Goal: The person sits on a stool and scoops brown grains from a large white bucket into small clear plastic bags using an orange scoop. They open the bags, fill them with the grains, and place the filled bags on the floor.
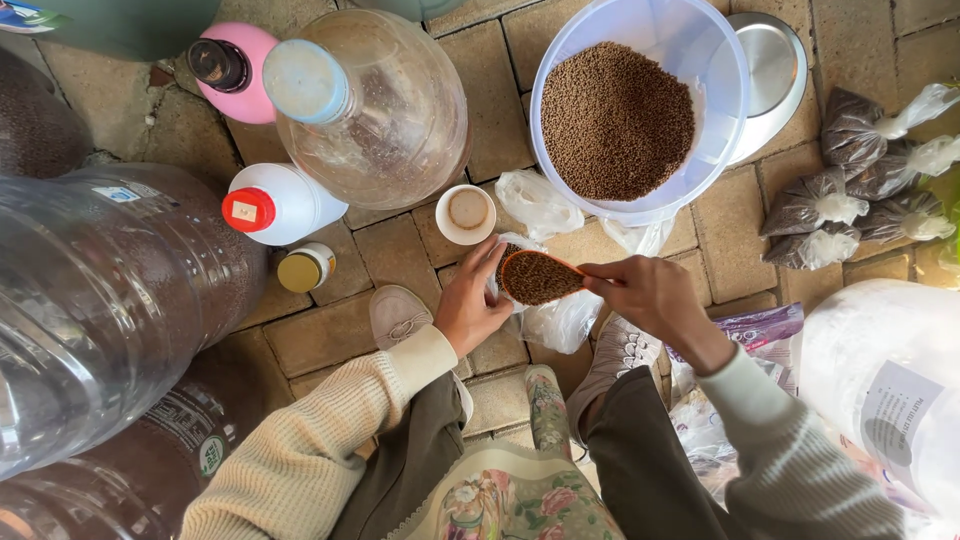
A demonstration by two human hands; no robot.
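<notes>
Right hand (648,292) pinches the orange cup (540,277), brim-full of brown pellets, at centre. Left hand (470,300) curls round the clear bag (562,318), at 5 o'clock of the cup. Risk: the limp bag mouth folds and pellets spill onto the paving (400,245).

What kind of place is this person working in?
Probably an outdoor yard or patio used for packing: the ground is paving bricks, a large tub holds brown pellets, and tied filled bags lie nearby.

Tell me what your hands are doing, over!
Right hand tipping orange scoop of brown pellets. Left hand holding clear bag open under it. Pellet tub just beyond; nothing blocking.
</notes>
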